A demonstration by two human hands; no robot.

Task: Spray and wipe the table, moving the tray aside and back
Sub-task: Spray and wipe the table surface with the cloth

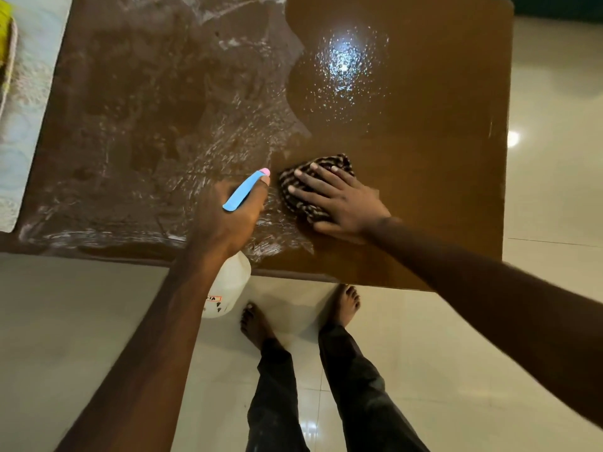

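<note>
A brown table point(424, 109) fills the upper view; its left half is smeared with wet white streaks, and spray droplets glisten at the upper middle. My left hand point(225, 216) grips a white spray bottle point(228, 288) with a blue trigger head and pink nozzle point(244, 190), held over the table's near edge. My right hand point(339, 200) lies flat with fingers spread on a dark striped cloth point(313, 181), pressing it to the table near the front middle. No tray is in view.
A pale patterned mattress or cover point(26, 93) borders the table on the left. Glossy cream floor tiles point(554, 158) lie to the right and in front. My bare feet point(346, 305) stand by the table's near edge.
</note>
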